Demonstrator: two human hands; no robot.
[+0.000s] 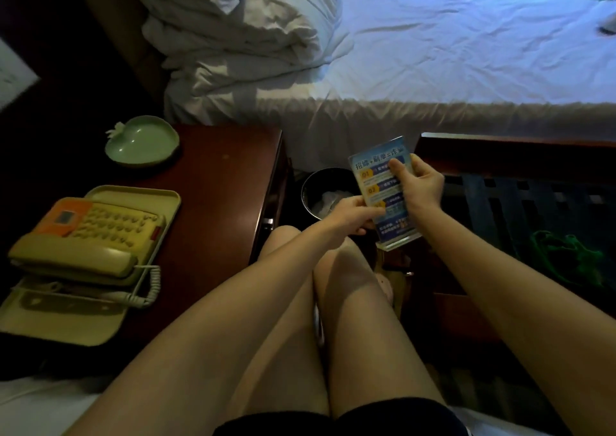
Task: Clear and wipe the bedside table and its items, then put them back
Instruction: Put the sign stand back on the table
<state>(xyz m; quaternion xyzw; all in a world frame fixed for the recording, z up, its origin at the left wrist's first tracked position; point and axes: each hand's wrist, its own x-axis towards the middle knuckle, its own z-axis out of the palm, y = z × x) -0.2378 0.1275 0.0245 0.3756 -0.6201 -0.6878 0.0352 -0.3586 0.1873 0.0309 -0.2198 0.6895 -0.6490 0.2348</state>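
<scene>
A blue printed sign in a clear acrylic stand (383,185) is held upright in the air between the bedside table and a bench. My right hand (418,185) grips its right edge, thumb on the front. My left hand (353,213) pinches its lower left edge. The dark red bedside table (226,182) is at the left. On it sit a pale green apple-shaped dish (141,143) at the back and a yellow telephone (90,232) on a yellow tray (66,315) at the front left.
A black waste bin (320,185) with white paper inside stands on the floor behind the sign. A dark slatted bench (520,198) with a green cloth (573,258) lies to the right. The white bed (433,62) with a crumpled pillow (240,38) spans the back. My bare legs are below.
</scene>
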